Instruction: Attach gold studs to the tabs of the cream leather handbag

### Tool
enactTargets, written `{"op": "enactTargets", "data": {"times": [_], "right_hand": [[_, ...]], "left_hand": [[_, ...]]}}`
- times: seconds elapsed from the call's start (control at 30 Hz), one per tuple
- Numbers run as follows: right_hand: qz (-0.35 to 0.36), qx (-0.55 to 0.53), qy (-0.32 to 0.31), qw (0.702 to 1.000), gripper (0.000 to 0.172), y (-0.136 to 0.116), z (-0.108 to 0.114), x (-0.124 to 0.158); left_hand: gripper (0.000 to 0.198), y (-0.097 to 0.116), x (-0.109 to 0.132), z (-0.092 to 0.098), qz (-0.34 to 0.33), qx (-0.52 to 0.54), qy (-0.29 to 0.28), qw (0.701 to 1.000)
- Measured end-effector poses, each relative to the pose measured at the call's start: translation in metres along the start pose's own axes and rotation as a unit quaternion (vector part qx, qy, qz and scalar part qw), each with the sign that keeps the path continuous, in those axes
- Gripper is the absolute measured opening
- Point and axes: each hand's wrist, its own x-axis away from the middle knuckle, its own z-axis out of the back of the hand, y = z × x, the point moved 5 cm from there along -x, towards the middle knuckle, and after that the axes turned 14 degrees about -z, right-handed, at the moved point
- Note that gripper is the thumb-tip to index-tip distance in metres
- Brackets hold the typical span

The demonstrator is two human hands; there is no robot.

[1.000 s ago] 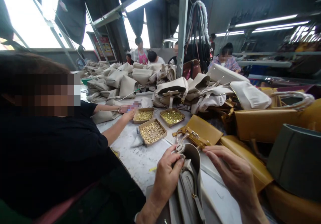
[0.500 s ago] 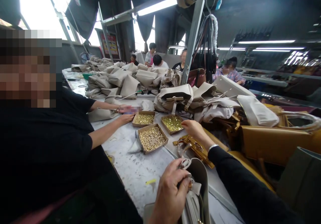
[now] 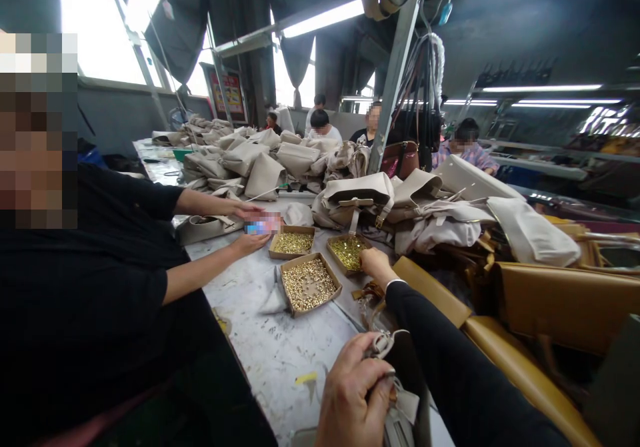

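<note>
Left hand grips the pale bag near its top; right hand, its hold unclear, is at the right edge of a box of gold pieces on the table. Light pinching should serve best, bag steady.

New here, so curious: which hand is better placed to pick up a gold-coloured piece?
Probably the right hand: it's at a box of gold-coloured pieces, while the left hand holds the beige bag.

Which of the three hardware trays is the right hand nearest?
The rightmost cardboard tray: the right hand is at its right edge. The rear-left tray and front tray sit farther from that hand.
</note>
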Motion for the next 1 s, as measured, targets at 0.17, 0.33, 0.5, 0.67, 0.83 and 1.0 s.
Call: {"op": "enactTargets", "data": {"times": [0.17,0.33,0.5,0.67,0.83,1.0], "right_hand": [[-0.006,-0.004,-0.004,1.000,0.032,0.003,-0.002,-0.003],[0.031,-0.034,0.011,0.999,0.030,0.003,0.000,0.003],[0.014,-0.071,0.026,0.997,0.027,0.010,-0.002,0.002],[-0.016,-0.121,0.035,0.992,0.029,0.014,-0.003,-0.005],[-0.024,-0.171,0.034,0.984,0.027,0.016,-0.003,-0.003],[-0.029,-0.236,0.033,0.971,0.026,0.016,0.001,0.005]], "left_hand": [[0.022,-0.005,0.004,-0.004,0.004,0.006,0.025,1.000],[0.017,-0.009,0.008,-0.009,0.007,0.006,0.048,0.999],[0.018,-0.010,0.009,-0.012,0.012,0.008,0.059,0.998],[0.019,-0.009,0.008,-0.011,0.005,0.018,0.054,0.998],[0.019,-0.008,0.006,-0.009,0.008,0.014,0.063,0.998],[0.021,-0.010,0.008,-0.010,0.001,0.001,0.064,0.998]]}}
